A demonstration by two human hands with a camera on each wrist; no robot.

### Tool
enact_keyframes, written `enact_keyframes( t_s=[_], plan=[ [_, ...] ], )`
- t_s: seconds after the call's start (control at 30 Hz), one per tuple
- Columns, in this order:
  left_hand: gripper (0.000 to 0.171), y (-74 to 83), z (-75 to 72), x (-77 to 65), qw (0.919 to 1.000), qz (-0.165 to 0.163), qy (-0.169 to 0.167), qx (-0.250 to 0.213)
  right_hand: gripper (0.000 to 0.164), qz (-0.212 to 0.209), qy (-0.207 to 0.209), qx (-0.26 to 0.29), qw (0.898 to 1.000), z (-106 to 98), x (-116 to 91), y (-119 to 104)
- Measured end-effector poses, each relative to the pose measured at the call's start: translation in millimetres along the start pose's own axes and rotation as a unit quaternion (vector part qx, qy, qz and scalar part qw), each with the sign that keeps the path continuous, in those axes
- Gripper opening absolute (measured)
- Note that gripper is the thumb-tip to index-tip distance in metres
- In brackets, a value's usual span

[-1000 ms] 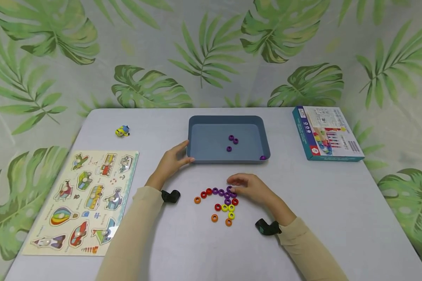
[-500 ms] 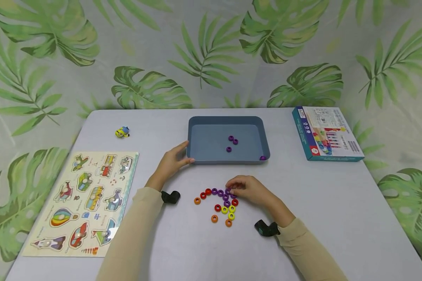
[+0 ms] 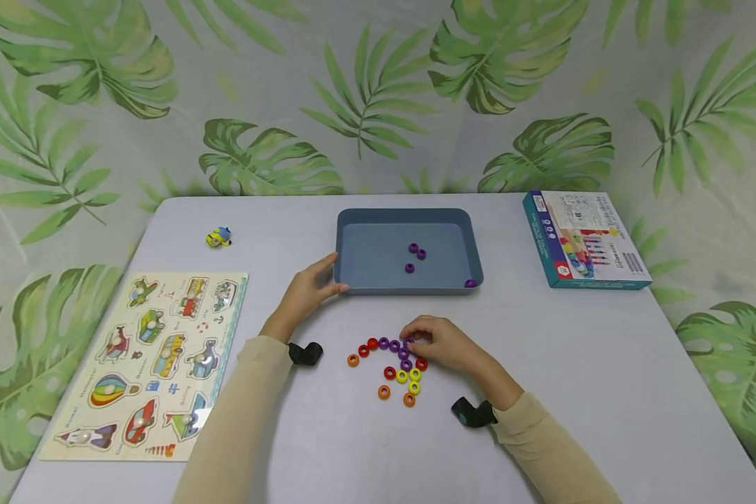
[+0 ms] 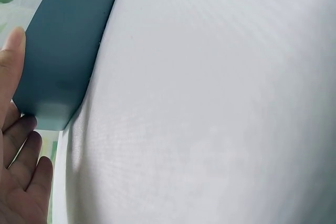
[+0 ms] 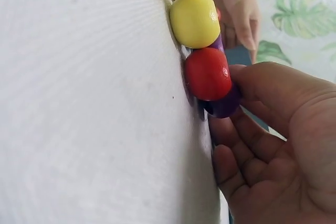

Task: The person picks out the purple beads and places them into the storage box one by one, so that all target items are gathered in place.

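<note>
In the head view, my left hand (image 3: pixel 304 295) holds the near left corner of a blue-grey tray (image 3: pixel 378 289), thumb along the front wall and fingers at the side. The left wrist view shows the tray wall (image 4: pixel 68 40) between thumb and fingers. My right hand (image 3: pixel 444 344) pinches a purple bead (image 5: pixel 226 104) with thumb and fingers, among other beads on the table. Close by lie a red bead (image 3: pixel 421 364) and yellow beads (image 3: pixel 415 375); purple ones (image 3: pixel 394 346) lie to the left. Inside the tray are several purple beads (image 3: pixel 421 254).
Orange beads (image 3: pixel 384 392) lie nearer me. A wooden picture puzzle (image 3: pixel 148 364) covers the left side of the table, with a small yellow and blue toy (image 3: pixel 218 236) beyond it. At the back right sits a flat teal box (image 3: pixel 589 239). Leaf-patterned cloth (image 3: pixel 378 91) hangs behind.
My right hand has shifted slightly left and toward me, its fingers closing in on the purple beads. My left hand and the tray have stayed in place.
</note>
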State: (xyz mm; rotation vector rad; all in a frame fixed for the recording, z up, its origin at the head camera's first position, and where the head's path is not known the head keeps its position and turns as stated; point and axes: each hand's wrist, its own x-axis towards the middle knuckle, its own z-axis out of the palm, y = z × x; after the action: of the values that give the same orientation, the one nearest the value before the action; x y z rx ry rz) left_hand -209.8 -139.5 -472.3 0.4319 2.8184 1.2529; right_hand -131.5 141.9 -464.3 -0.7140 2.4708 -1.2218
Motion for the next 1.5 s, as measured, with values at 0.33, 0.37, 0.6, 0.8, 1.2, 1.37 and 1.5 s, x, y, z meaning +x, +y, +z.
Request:
enact_keyframes(
  t_s=[0.33,0.37,0.6,0.8,1.2,1.37,1.5],
  plan=[
    [0.075,0.1,-0.3,-0.9,1.0000,-0.004,0.000,-0.002,0.022,-0.034,0.111,0.030,0.993,-26,8,-10],
    [0.075,0.0,-0.3,-0.8,1.0000,-0.005,0.001,-0.002,0.024,-0.046,0.127,0.035,0.990,-32,12,-11],
    [0.075,-0.2,-1.0,-0.7,1.0000,-0.001,0.000,-0.006,0.023,-0.045,0.202,0.117,0.971,-73,46,-17],
    [0.075,0.6,-0.4,-0.1,0.9999,0.006,-0.002,-0.009,0.027,0.049,0.166,0.105,0.979,-82,77,30],
    [0.076,3.0,-0.2,-0.6,1.0000,0.003,-0.004,-0.003,0.024,0.112,0.106,0.050,0.987,-81,88,43],
    [0.076,1.1,0.2,-0.1,1.0000,0.002,-0.006,-0.001,0.034,0.059,0.124,0.090,0.986,-85,78,24],
    [0.075,0.4,0.4,0.3,1.0000,-0.001,-0.003,-0.002,0.036,0.003,0.112,0.126,0.986,-85,57,-10]
  ],
)
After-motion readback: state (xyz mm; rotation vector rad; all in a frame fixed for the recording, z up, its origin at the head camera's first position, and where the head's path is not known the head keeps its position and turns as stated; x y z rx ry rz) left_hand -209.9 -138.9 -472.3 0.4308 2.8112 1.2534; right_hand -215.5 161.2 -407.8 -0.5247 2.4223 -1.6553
